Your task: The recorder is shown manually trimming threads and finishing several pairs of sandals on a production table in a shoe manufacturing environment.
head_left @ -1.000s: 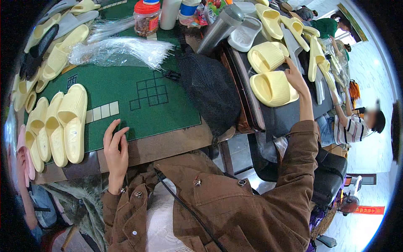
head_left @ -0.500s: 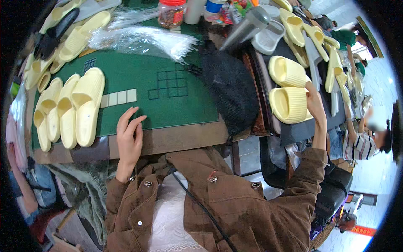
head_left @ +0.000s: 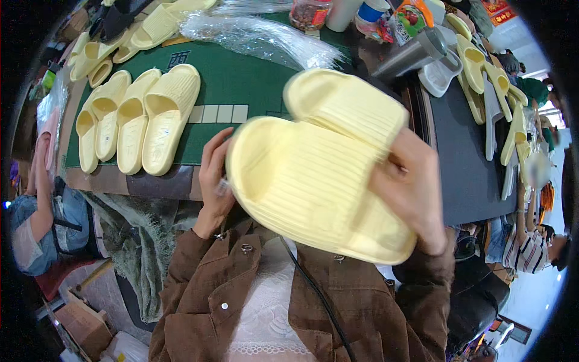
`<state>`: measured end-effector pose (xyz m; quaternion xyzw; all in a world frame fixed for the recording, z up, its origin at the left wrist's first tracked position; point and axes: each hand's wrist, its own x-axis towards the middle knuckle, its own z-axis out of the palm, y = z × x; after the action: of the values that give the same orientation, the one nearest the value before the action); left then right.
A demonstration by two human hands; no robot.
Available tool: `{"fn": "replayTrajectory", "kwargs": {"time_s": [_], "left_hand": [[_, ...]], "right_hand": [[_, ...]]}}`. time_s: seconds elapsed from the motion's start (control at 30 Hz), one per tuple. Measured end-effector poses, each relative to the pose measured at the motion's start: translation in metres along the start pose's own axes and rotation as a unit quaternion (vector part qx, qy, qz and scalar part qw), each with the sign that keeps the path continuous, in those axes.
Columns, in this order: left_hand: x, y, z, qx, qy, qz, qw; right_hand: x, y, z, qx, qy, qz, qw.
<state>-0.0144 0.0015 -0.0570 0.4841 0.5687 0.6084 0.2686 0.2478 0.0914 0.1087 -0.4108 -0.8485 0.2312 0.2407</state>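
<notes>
A pair of pale yellow ribbed slide slippers (head_left: 301, 175) is held up in front of my chest, slightly blurred by motion. My right hand (head_left: 413, 187) grips both slippers at their right side, its thumb and fingers closed over the edges. One slipper lies partly over the other. My left hand (head_left: 216, 181) is beside the left end of the nearer slipper, fingers stretched up and a little bent. Part of it is hidden, and I cannot tell whether it touches the slipper. Several matching yellow slippers (head_left: 163, 120) stand in a row on the green table mat (head_left: 241, 78).
Clear plastic bags (head_left: 265, 39) lie at the back of the mat. Beyond are a jar with a red lid (head_left: 309, 13) and a steel tumbler (head_left: 416, 51). More slippers (head_left: 473, 63) cover the dark right-hand table (head_left: 467, 163). Other people sit at both sides.
My right hand has lifted the pair of slippers off the right-hand table and brought it left, before my chest. My left hand is now beside the pair. The view has turned right.
</notes>
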Motion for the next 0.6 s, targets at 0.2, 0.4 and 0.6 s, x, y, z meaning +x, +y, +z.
{"fn": "replayTrajectory", "kwargs": {"time_s": [0.2, 0.4, 0.6], "left_hand": [[0.0, 0.007, -0.014, 0.116, 0.135, 0.087, 0.98], [0.0, 0.02, -0.007, 0.062, 0.058, 0.003, 0.996], [0.009, 0.024, 0.001, 0.3, -0.023, 0.084, 0.95]], "right_hand": [[0.054, 0.012, 0.112, 0.031, 0.048, 0.124, 0.991], [0.014, 0.032, 0.103, 0.241, -0.018, 0.092, 0.966], [0.039, 0.057, 0.104, 0.006, 0.147, 0.004, 0.989]]}}
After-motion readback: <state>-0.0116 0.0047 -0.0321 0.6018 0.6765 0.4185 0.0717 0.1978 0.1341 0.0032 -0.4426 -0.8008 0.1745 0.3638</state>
